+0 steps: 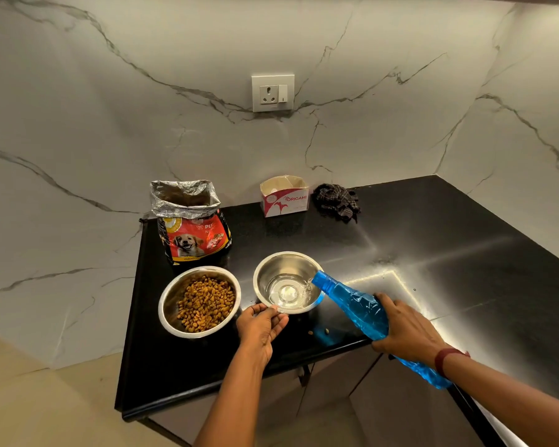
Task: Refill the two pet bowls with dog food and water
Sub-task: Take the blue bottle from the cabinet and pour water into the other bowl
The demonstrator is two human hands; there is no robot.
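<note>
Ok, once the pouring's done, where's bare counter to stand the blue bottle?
The widest free patch is the counter right of the water bowl, running to the right wall, in front of the dark cloth. Another lies between the Origami box and that bowl. The front left is crowded: kibble bowl, food bag, stray kibble.

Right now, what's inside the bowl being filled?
The right bowl holds shallow clear water, its steel bottom showing through. The blue bottle pours in over its right rim, hiding a bit of that side. No kibble is visible inside.
</note>
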